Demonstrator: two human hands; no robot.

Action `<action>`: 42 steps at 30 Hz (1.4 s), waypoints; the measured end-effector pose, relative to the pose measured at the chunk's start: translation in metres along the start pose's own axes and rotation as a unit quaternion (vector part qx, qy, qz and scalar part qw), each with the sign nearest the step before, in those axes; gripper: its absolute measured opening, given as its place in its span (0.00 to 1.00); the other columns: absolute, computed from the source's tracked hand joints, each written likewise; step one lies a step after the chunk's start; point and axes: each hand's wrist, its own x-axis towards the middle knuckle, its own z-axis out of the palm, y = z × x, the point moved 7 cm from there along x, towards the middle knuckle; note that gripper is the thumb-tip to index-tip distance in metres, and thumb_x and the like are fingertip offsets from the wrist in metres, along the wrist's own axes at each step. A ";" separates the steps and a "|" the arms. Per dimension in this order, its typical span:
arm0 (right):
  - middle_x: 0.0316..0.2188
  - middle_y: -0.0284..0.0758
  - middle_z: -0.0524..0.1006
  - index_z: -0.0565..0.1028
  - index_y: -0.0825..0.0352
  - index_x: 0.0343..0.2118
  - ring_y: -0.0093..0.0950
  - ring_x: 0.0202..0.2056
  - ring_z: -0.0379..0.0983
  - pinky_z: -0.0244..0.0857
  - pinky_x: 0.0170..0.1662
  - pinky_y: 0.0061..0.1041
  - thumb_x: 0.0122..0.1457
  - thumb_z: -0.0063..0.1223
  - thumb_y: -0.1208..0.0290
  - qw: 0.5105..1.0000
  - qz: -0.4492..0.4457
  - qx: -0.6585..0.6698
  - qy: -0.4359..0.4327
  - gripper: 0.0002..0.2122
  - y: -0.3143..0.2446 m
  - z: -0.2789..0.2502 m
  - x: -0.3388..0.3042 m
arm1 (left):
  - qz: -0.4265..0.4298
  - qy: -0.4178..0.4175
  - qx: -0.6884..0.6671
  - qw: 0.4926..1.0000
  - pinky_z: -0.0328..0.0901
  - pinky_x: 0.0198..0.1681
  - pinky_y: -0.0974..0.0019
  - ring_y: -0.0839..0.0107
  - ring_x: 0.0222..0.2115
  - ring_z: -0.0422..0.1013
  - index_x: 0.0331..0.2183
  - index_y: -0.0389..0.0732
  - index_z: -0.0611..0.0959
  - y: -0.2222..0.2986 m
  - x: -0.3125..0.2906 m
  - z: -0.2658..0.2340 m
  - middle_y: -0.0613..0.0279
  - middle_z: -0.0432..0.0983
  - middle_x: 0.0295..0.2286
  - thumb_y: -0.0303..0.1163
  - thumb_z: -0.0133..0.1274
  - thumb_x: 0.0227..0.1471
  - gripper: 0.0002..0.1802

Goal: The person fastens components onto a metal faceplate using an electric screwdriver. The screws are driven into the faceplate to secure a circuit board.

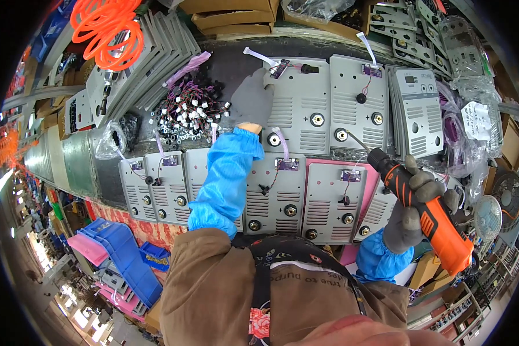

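Head view is showing, nearest to the person, the right hand (412, 210) in a grey glove, closed around the handle of an orange and black electric screwdriver (429, 210). Its thin bit is pointing up and left, toward a brass socket on the far grey front panel (357, 98). Between the arms, a row of similar grey panels (271, 193) is lying on the counter (106, 170), one of them on a pink sheet. Farther away, the left hand (252, 99), also gloved, is resting flat with fingers spread on the upper left panel (297, 104), beside a small purple circuit board (279, 69). For doing this step well, I am judging that the left hand should be pressing the panel firmly while the bit is staying straight over the fastener, not tilted. A heap of white-tagged wires (190, 112) is lying just left of that hand.
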 end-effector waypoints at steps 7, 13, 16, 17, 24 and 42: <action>0.26 0.26 0.68 0.63 0.54 0.54 0.29 0.35 0.69 0.57 0.55 0.53 0.42 0.68 0.64 0.998 -0.011 0.024 -0.049 0.34 0.006 0.010 -0.002 | -0.078 -0.098 -0.022 0.992 0.66 0.35 0.56 0.55 0.35 0.74 0.37 0.47 0.82 -0.006 0.034 0.029 0.54 0.78 0.32 0.55 0.53 0.44 0.25; 0.28 0.27 0.69 0.63 0.54 0.54 0.30 0.37 0.69 0.59 0.54 0.52 0.43 0.67 0.66 0.998 0.008 0.024 -0.055 0.33 0.014 0.013 -0.001 | -0.108 -0.037 -0.020 0.993 0.66 0.32 0.53 0.56 0.32 0.74 0.33 0.48 0.82 -0.006 0.038 0.049 0.57 0.78 0.29 0.57 0.51 0.46 0.23; 0.29 0.27 0.70 0.63 0.55 0.55 0.30 0.38 0.69 0.59 0.54 0.52 0.45 0.66 0.67 0.999 0.022 0.020 -0.044 0.32 0.019 0.015 0.000 | -0.103 -0.056 -0.069 0.991 0.66 0.33 0.54 0.55 0.32 0.74 0.32 0.48 0.82 -0.008 0.044 0.051 0.56 0.78 0.30 0.55 0.51 0.46 0.21; 0.29 0.27 0.70 0.63 0.55 0.54 0.30 0.37 0.69 0.59 0.54 0.52 0.45 0.66 0.67 0.998 0.021 0.035 -0.044 0.32 0.023 0.016 0.001 | -0.079 -0.043 -0.073 0.993 0.66 0.33 0.54 0.55 0.32 0.74 0.32 0.47 0.83 -0.006 0.046 0.050 0.56 0.78 0.29 0.53 0.51 0.46 0.20; 0.28 0.27 0.70 0.65 0.56 0.53 0.28 0.35 0.70 0.60 0.53 0.54 0.43 0.67 0.68 0.995 0.019 0.062 -0.079 0.31 0.032 0.026 0.009 | 0.011 -0.081 -0.190 0.978 0.65 0.24 0.63 0.61 0.24 0.73 0.35 0.49 0.82 -0.012 0.064 0.073 0.61 0.77 0.23 0.45 0.52 0.48 0.15; 0.35 0.40 0.76 0.66 0.71 0.47 0.31 0.34 0.73 0.64 0.50 0.35 0.45 0.53 0.82 1.000 0.008 0.000 -0.010 0.22 0.096 0.043 0.091 | 0.153 -0.185 -0.142 0.960 0.66 0.35 0.57 0.57 0.32 0.73 0.33 0.47 0.83 0.059 0.083 0.079 0.57 0.77 0.29 0.46 0.53 0.47 0.16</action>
